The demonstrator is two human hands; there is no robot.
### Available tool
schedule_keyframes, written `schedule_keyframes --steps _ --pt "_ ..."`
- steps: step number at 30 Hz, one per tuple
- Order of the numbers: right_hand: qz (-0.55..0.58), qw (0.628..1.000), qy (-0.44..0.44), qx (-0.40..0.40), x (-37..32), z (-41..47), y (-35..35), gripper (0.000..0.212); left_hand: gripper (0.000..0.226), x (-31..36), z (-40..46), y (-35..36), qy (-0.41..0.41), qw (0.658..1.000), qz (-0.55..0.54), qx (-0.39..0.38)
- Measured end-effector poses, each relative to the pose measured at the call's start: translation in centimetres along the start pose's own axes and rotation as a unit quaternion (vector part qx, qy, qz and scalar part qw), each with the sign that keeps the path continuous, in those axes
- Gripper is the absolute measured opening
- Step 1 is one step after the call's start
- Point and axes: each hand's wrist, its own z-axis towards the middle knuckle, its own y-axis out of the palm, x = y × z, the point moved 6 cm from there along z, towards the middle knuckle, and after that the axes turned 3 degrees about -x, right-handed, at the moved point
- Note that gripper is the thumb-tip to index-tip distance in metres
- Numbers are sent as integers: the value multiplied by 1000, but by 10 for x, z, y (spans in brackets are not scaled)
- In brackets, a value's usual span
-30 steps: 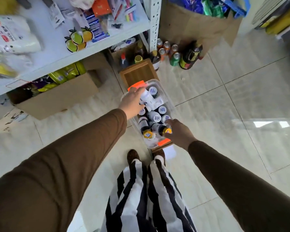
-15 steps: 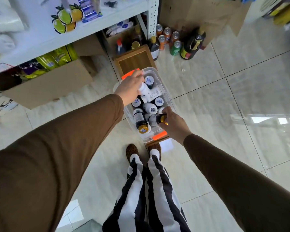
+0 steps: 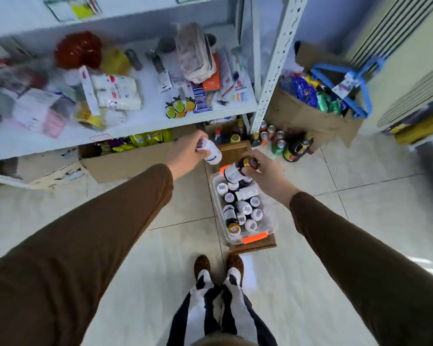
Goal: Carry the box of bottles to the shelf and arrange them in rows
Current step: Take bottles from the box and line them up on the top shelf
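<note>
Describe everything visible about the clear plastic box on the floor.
The clear plastic box is a lidless rectangular tub with orange latches at both short ends. It sits on a wooden board on the tiled floor, near the person's feet, below the shelf. Inside are small bottles, mostly upright with white caps. Neither hand touches it.

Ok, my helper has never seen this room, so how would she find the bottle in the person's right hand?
Start at the clear box of bottles on the floor before the white shelf. Just above its far end, the right hand grips a bottle: dark, with a gold cap, unlike the white bottle in the left hand.
</note>
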Motion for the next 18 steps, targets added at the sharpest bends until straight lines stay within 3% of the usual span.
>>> schedule_keyframes --steps 8,12,18 --pt "-33 988 -144 -36 -196 41 5 35 39 -27 -79 -186 -21 990 -27 134" --pt "-29 981 -188 -37 -285 54 39 42 38 -64 -125 -266 -26 982 -47 182" --pt "-36 972 -231 -24 -401 65 110 35 31 -126 -189 -370 -18 973 -62 222"
